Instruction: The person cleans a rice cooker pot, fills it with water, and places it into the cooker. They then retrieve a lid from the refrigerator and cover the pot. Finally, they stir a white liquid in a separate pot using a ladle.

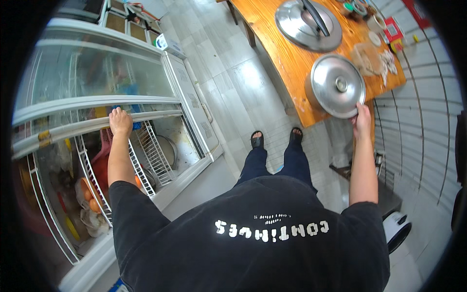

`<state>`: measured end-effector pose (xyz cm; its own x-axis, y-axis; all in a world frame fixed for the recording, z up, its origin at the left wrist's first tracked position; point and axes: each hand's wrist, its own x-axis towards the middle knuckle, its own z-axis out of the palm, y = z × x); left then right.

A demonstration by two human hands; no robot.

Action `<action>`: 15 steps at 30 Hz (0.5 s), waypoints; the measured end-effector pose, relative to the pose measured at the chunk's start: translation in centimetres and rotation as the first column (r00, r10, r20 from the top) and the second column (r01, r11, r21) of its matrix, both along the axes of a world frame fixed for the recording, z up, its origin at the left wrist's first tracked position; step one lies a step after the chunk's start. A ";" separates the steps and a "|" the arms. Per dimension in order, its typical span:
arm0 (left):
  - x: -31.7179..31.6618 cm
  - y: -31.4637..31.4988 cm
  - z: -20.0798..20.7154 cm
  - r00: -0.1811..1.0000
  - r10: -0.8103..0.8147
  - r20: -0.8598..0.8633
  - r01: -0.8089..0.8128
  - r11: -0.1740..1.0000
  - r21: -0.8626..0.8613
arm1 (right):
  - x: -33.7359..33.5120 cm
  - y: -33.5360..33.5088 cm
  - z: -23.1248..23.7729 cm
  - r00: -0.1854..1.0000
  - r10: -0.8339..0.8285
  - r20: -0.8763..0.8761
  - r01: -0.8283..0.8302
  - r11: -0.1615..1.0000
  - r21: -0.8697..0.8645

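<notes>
On the left, my left hand [120,121] has its fingers curled over the frame of a sliding glass door [92,124] of a refrigerated cabinet. White wire shelves [154,146] show inside through the opening. Off to the right, my right hand [361,121] grips the near edge of a silver pot [314,100] at the corner of a wooden table. A round metal lid [335,80] with a small knob covers this pot. Whether my fingers are on the pot's rim or on a handle is hidden.
A larger lid [296,24] with a black handle sits farther back on the wooden table [272,46]. Beside it are a clear plastic container [366,59] and small jars. Orange round items [92,199] in bags lie inside the cabinet. A wire grid [418,107] lines the right.
</notes>
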<state>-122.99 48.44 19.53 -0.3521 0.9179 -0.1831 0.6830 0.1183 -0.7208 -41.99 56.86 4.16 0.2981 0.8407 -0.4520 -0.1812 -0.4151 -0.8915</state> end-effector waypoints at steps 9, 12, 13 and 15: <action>3.1 -3.8 0.2 0.997 0.048 -0.068 -0.058 0.986 -0.154 | 1.0 0.8 -0.4 0.987 0.027 0.160 -0.005 0.991 -0.136; 6.2 -8.2 0.3 0.985 0.154 -0.075 -0.166 0.966 -0.198 | 0.8 0.7 -0.3 0.992 0.066 0.107 -0.053 0.991 -0.122; 7.5 -9.7 0.4 0.980 0.186 -0.068 -0.197 0.952 -0.236 | 0.7 0.6 -0.2 0.994 0.052 0.097 -0.041 0.992 -0.116; 9.9 -12.8 0.7 0.976 0.207 -0.066 -0.217 0.942 -0.256 | 0.6 0.6 -0.1 0.993 0.065 0.097 -0.055 0.993 -0.108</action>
